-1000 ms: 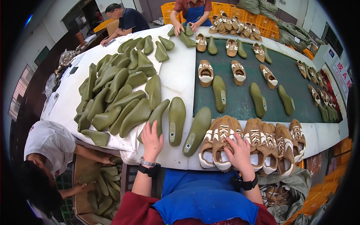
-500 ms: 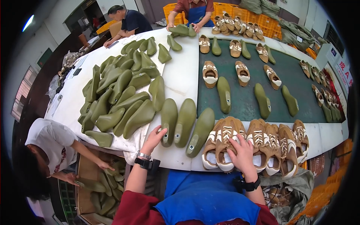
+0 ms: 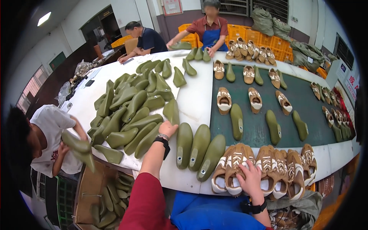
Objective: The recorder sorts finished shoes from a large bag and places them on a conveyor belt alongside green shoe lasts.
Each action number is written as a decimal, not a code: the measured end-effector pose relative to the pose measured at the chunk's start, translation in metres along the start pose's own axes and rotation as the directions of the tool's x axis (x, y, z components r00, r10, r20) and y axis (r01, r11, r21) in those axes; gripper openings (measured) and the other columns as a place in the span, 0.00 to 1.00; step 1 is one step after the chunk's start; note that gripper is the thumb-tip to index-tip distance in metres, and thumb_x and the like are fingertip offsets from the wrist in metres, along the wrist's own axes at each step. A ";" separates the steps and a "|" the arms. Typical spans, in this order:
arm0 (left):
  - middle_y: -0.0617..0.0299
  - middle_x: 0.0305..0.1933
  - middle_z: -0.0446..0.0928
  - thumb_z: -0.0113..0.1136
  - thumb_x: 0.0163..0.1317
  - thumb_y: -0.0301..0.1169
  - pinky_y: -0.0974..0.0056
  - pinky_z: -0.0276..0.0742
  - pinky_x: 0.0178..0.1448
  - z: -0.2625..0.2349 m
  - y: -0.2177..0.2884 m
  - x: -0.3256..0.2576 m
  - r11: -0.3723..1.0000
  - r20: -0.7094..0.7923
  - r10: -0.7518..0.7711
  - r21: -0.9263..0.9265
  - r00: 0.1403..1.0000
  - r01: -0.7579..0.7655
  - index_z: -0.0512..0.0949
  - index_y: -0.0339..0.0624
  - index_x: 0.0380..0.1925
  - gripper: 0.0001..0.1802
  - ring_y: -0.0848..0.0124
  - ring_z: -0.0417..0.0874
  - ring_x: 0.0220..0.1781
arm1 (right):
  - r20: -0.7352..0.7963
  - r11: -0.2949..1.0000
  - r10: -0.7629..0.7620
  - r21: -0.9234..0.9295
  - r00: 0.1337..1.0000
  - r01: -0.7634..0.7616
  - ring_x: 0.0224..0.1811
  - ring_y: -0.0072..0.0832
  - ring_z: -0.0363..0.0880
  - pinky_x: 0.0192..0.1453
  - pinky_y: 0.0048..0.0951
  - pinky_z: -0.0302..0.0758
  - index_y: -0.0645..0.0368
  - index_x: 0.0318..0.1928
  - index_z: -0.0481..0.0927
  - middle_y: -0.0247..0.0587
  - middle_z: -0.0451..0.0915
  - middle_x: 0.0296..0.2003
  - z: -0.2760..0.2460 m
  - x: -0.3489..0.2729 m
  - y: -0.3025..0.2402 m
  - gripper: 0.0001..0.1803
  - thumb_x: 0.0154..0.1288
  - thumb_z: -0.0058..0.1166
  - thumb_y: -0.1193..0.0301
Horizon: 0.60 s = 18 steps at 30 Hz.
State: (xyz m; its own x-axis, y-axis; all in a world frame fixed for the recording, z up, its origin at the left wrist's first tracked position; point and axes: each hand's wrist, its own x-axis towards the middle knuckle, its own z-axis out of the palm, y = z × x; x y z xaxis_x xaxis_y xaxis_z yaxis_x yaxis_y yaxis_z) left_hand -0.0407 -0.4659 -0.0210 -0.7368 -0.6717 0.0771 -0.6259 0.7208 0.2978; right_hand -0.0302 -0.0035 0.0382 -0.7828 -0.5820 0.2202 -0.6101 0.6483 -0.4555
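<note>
My left hand [image 3: 168, 129] reaches to the right edge of a heap of olive-green shoe lasts [image 3: 128, 97]. Its fingers look closed at the near end of one shoe last [image 3: 171, 110], partly hiding it. Right of that hand, three lasts lie side by side, the middle one [image 3: 199, 147] between two others. Over a row of brown sneakers with white stripes, my right hand [image 3: 251, 178] lies with fingers spread on a laced sneaker [image 3: 232, 165]. White filling shows inside several of those sneakers.
The white table [image 3: 191, 97] carries a green mat [image 3: 257, 124] with sneakers and lasts in rows. At left, a person in a white shirt [image 3: 57, 122] holds lasts above a cardboard box [image 3: 90, 184]. Across the table, a person in a blue apron [image 3: 211, 37] handles lasts; another person [image 3: 147, 40] sits nearby.
My left hand has left the row of lasts and moved left and farther to the heap. My right hand stays on the sneakers. The person at left has lifted lasts; the view has tilted up.
</note>
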 end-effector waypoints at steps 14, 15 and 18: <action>0.44 0.47 0.74 0.53 0.59 0.32 0.56 0.79 0.46 -0.006 0.016 0.017 0.836 0.306 0.264 0.399 0.915 -0.375 0.59 0.47 0.65 0.32 0.53 0.81 0.43 | -0.022 1.000 -0.010 0.008 1.000 0.010 0.55 0.45 0.70 0.66 0.49 0.55 0.52 0.50 0.79 0.52 0.69 0.57 0.003 0.007 0.000 0.22 0.52 0.61 0.64; 0.43 0.47 0.74 0.55 0.58 0.35 0.55 0.78 0.46 -0.005 0.015 0.017 0.874 0.285 0.270 0.327 0.920 -0.358 0.60 0.47 0.64 0.33 0.51 0.81 0.43 | -0.019 1.000 -0.005 0.007 1.000 0.005 0.55 0.45 0.70 0.66 0.49 0.55 0.52 0.50 0.79 0.52 0.69 0.57 0.002 0.007 0.001 0.22 0.52 0.61 0.64; 0.42 0.49 0.73 0.58 0.58 0.41 0.53 0.77 0.47 -0.007 0.024 0.020 0.923 0.283 0.243 0.226 0.928 -0.311 0.63 0.47 0.63 0.33 0.50 0.80 0.44 | -0.010 1.000 0.010 0.000 1.000 -0.010 0.55 0.45 0.70 0.66 0.49 0.55 0.52 0.50 0.79 0.52 0.69 0.57 -0.001 0.006 0.001 0.22 0.51 0.61 0.65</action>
State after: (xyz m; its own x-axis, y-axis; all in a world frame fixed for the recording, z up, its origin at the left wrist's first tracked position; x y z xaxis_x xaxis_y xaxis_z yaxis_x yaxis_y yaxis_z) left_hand -0.0687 -0.4634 -0.0059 -0.9080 -0.3997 -0.1253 -0.4068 0.9128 0.0358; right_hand -0.0354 -0.0060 0.0405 -0.7899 -0.5708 0.2240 -0.6023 0.6538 -0.4580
